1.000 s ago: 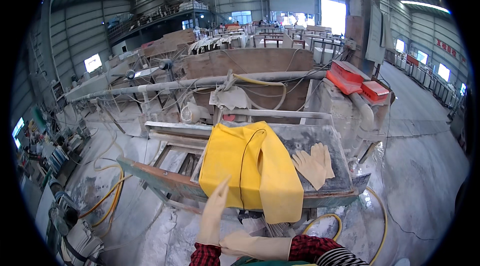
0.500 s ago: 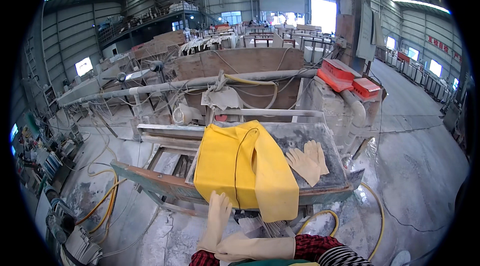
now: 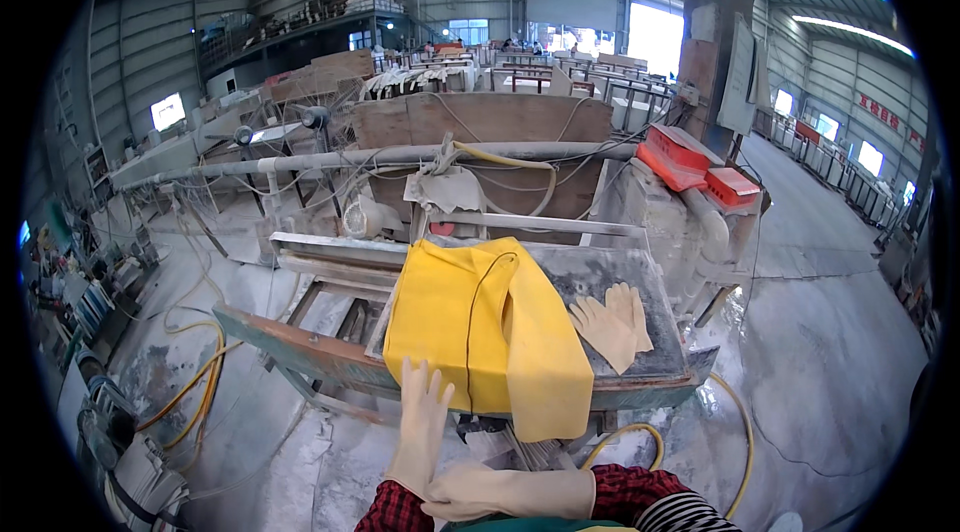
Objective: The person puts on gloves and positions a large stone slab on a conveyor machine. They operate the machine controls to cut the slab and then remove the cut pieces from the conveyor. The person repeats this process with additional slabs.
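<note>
— What are we seeing down at the bottom edge?

— The left hand [image 3: 420, 432], in a cream rubber glove, is pointing up with fingers spread, holding nothing. The right hand [image 3: 470, 494], gloved too, is closing around the left wrist, gripping the glove cuff, I think.

— And the yellow sheet?

— The yellow apron [image 3: 485, 332] is draping over the front edge of the dusty stone slab [image 3: 620, 277], just above the left fingertips. A spare pair of gloves [image 3: 612, 324] is lying toward the slab's right edge, near the apron.
</note>
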`<state>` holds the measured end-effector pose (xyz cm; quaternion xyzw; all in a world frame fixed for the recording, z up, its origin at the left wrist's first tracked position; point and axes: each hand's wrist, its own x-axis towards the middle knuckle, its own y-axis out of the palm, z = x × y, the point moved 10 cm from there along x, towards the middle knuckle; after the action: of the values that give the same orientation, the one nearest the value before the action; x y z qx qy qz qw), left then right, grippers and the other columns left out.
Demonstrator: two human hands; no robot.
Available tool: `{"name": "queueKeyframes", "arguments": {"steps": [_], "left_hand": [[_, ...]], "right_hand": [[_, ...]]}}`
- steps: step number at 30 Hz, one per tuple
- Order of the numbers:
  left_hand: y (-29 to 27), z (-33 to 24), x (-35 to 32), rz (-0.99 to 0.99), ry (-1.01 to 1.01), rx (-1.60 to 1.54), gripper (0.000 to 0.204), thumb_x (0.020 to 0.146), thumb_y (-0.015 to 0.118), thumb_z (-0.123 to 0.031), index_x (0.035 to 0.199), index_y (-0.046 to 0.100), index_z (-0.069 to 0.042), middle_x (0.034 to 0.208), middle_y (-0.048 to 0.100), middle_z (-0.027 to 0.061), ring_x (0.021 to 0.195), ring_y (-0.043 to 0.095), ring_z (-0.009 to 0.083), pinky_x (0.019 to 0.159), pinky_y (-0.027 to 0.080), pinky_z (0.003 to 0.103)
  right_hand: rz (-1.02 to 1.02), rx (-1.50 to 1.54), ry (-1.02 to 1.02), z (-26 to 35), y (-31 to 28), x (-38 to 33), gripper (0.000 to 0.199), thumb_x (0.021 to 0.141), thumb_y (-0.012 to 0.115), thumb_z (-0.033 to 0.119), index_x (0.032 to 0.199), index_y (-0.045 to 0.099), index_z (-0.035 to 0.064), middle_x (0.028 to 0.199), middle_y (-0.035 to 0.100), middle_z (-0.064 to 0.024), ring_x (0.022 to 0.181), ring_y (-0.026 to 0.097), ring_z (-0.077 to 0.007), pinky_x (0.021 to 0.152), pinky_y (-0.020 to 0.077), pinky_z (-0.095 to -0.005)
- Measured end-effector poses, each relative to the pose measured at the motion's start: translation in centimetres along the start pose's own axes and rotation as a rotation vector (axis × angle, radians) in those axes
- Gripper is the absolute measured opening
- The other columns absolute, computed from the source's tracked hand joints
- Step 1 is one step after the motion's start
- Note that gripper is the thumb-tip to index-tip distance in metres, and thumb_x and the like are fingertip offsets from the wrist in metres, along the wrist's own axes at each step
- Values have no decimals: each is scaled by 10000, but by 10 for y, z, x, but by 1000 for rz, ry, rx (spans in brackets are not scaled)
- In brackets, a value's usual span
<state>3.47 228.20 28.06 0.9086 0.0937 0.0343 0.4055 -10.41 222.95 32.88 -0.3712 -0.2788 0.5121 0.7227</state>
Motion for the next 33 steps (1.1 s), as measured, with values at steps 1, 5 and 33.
{"name": "queueKeyframes", "arguments": {"steps": [1, 5, 33], "left_hand": [[-4, 12, -4, 50, 6, 199, 672, 1070, 493, -395, 1611, 224, -102, 1666, 217, 134, 1528, 248, 306, 1227, 266, 463], [-31, 49, -4, -25, -129, 305, 690, 1044, 566, -361, 1590, 276, -55, 1635, 297, 172, 1512, 304, 316, 1204, 334, 411], [-116, -148, -7, -309, 221, -223, 539, 1057, 509, -423, 1479, 386, -111, 1554, 372, 86, 1350, 459, 262, 1116, 424, 430]], "right_hand": [[-10, 39, 4, -4, 3, -1, 411, 964, 551, 369, 766, 673, 30, 755, 683, -185, 733, 678, -404, 681, 527, -490], [28, 101, 29, -12, 16, -5, 410, 979, 529, 365, 787, 677, 35, 791, 689, -179, 747, 677, -396, 691, 521, -491], [336, 287, -235, 69, 53, 112, 422, 961, 588, 398, 791, 721, 36, 744, 675, -208, 674, 671, -357, 628, 505, -474]]}}
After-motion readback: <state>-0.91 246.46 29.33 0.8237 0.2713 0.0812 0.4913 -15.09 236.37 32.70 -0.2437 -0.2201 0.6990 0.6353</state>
